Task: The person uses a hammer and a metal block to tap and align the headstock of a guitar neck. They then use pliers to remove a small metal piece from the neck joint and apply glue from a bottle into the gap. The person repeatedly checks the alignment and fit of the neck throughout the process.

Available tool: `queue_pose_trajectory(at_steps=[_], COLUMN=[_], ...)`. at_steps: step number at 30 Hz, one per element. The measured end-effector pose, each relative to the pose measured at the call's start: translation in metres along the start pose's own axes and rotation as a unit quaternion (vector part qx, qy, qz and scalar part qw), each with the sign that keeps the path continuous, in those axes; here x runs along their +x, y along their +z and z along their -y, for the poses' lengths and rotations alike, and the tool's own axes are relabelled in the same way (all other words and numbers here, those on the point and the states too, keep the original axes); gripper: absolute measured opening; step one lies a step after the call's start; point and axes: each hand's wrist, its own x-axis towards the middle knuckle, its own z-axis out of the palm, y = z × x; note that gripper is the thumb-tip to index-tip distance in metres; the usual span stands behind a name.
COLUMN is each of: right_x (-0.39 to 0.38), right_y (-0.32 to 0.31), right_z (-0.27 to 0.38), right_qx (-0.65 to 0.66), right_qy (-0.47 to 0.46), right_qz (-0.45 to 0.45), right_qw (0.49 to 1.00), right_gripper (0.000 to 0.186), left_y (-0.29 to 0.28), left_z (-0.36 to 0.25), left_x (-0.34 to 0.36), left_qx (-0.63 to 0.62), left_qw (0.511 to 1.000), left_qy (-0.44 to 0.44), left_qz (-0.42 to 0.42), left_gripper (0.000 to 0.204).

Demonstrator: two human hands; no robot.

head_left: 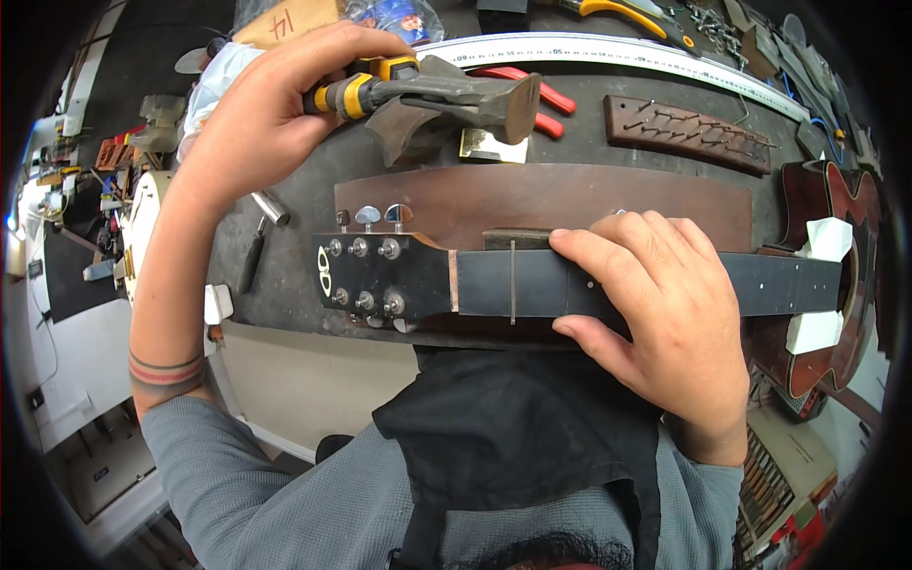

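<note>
My left hand (275,109) is closed on a metal tool with yellow-and-black grips and dark, heavy heads (503,104), above the bench. My right hand (660,304) grips across the black fretboard of a guitar neck (779,280), index fingertip at the far edge, thumb at the near edge. Just left of it a thin metal fret wire (513,285) lies across the board. The dark headstock (366,275) carries tuners and points left. A block (503,237) sits behind the neck, on a brown board (427,195). The red-brown guitar body (807,356) is at right.
Red-handled pliers (551,95), a long steel ruler (608,59), a wooden pin block (684,133) and yellow-handled pliers (636,19) lie at the back. A steel cylinder (271,207) and black-handled tool (255,256) lie left of the headstock. Tool-covered benches (81,266) stand at left.
</note>
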Motion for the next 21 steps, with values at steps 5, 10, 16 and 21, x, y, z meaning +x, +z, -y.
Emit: queue_pose_trajectory(at_steps=[5,10,16,21], right_x=[0.000,-0.007,-0.047,-0.081], right_y=[0.001,-0.003,0.005,0.023], right_z=[0.000,-0.004,-0.005,-0.004], right_qx=[-0.004,-0.047,-0.075,-0.049], right_qy=[0.010,-0.049,-0.069,-0.115], right_qz=[0.016,-0.060,-0.235,-0.195], right_qw=[1.000,0.996,0.967,0.973], right_gripper=[0.064,0.056,0.039,0.038], left_y=[0.018,0.023,0.035,0.056], left_z=[0.009,0.014,0.050,0.070], left_x=[-0.005,-0.050,-0.139,-0.194], left_qx=[-0.052,-0.086,-0.004,0.116], left_qw=[0.997,0.964,0.896,0.834], left_qy=[-0.011,-0.221,-0.393,-0.502], left_qz=[-0.055,-0.121,-0.206,-0.198], left_gripper=[0.045,0.039,0.041,0.047])
